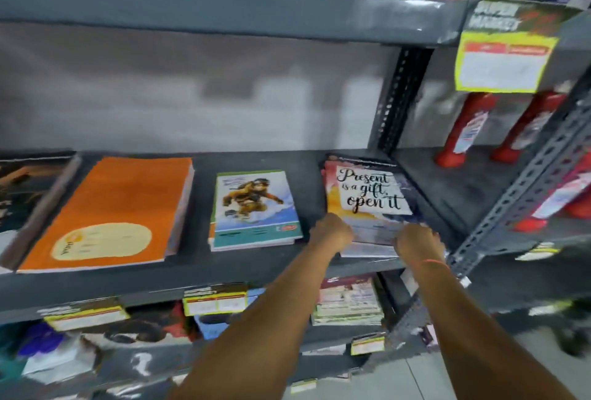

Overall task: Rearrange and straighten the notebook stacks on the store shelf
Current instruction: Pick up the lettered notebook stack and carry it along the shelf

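On the grey middle shelf [256, 259] lie several notebook stacks. At the right end is a stack topped by a cover reading "Present is a gift, open it" [367, 195]. My left hand [331, 233] grips that stack's near left corner and my right hand [417, 243] grips its near right corner. Left of it sits a smaller stack with a snowboarding monkey cover [254, 209]. Further left is a thick orange stack [112, 214], and a dark stack [28, 195] lies at the far left edge.
A perforated upright post [399, 99] stands just behind the right stack. Red bottles [460, 131] fill the neighbouring bay. A yellow price sign [502, 60] hangs top right. Price tags [217, 300] line the shelf front, with more notebooks [348, 300] on the shelf below.
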